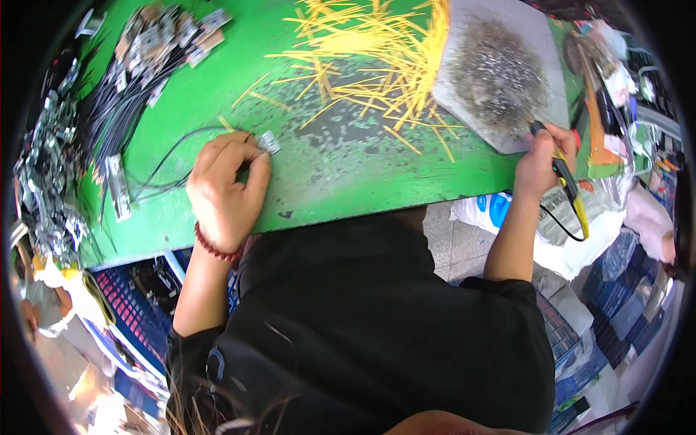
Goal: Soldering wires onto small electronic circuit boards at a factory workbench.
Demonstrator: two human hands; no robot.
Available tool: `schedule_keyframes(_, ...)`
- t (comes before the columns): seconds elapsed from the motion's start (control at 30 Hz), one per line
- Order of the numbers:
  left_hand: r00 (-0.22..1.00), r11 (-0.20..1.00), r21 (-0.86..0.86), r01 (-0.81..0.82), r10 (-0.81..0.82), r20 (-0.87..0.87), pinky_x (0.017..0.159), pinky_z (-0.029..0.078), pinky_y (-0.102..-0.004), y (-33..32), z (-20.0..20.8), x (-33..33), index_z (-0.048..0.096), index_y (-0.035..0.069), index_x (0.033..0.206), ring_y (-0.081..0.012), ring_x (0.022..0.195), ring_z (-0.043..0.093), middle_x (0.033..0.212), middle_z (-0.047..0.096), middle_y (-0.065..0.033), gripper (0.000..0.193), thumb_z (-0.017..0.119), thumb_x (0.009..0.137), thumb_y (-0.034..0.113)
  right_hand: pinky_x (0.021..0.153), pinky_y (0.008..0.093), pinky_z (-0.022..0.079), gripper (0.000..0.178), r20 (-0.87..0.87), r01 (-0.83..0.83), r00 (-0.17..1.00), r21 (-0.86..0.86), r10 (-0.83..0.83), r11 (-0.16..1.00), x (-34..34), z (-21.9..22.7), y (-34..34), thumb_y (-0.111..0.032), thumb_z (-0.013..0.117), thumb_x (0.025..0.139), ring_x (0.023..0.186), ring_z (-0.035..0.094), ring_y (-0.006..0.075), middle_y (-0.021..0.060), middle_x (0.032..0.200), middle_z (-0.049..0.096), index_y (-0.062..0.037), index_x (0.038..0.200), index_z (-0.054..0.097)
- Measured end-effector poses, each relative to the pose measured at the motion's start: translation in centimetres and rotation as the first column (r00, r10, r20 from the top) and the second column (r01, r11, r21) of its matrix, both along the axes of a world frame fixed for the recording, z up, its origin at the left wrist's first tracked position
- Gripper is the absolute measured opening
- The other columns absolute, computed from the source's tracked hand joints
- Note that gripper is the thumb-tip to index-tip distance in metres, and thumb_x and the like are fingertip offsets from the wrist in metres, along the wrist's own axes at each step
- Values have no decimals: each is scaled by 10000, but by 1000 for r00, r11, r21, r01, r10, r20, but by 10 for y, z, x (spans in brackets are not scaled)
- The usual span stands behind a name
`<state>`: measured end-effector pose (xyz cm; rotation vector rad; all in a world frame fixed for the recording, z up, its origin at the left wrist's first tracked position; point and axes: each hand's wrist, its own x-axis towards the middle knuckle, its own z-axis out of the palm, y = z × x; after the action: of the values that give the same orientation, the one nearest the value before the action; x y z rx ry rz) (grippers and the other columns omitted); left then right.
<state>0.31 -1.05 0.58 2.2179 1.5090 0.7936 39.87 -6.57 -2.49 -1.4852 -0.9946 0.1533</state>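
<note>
My left hand (223, 174) rests on the green table, its fingers closed in a pinch around a black cable (168, 154). A small silvery metal piece (269, 142) shows just past the fingertips, at the cable's end. On the right, my right hand (540, 163) is wrapped around a yellow-and-black handheld tool (568, 183) with a thin black cord. The tool's dark front end is at the near right edge of a grey board (453, 90). Its working tip cannot be made out clearly. Dark grime and shiny bits cover the middle of that board.
Many thin yellow strips (355, 43) lie heaped at the table's far middle. Bundled black cables with metal ends (119, 101) lie far left, beside a flat metal piece (117, 187). Dark shiny parts (47, 167) crowd the left edge. A white bag (580, 246) stands below right.
</note>
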Motion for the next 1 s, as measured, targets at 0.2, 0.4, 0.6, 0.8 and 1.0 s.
schedule_keyframes(0.2,994,993,84,81,-86,60,719,528,-351,8,-9,-3,632,42,737,-270,800,649,868,678,-91,78,701,702,47,539,210,410,82,-125,-82,988,68,90,994,-21,26,-10,-3,545,754,581,507,120,76,761,544,28,827,568)
schedule_keyframes(0.4,994,990,136,43,-56,91,663,520,-341,5,-16,-4,617,50,717,-260,750,627,830,660,-70,87,698,686,44,531,240,417,255,-140,-568,813,23,565,823,-126,15,3,-192,658,801,595,506,140,94,735,529,13,895,539)
schedule_keyframes(0.6,994,987,159,26,-42,102,647,512,-346,4,-18,-5,596,48,697,-265,737,605,804,640,-70,85,676,672,31,522,229,333,282,-252,-733,659,-7,708,680,-181,13,16,-201,723,792,585,434,78,50,733,540,13,880,562)
schedule_keyframes(0.8,993,986,165,17,-36,115,622,508,-350,6,-20,-5,586,47,693,-261,721,592,792,625,-66,86,660,658,21,516,240,349,304,-194,-752,653,-50,732,657,-184,8,21,-226,730,787,578,442,83,50,705,535,16,853,557)
schedule_keyframes(1.0,993,994,108,6,-19,116,660,511,-342,5,-20,-5,593,53,690,-252,751,615,845,656,-66,119,696,650,7,539,253,376,311,-174,-749,662,-122,729,651,-183,9,21,-235,727,788,590,465,106,62,691,537,9,875,555)
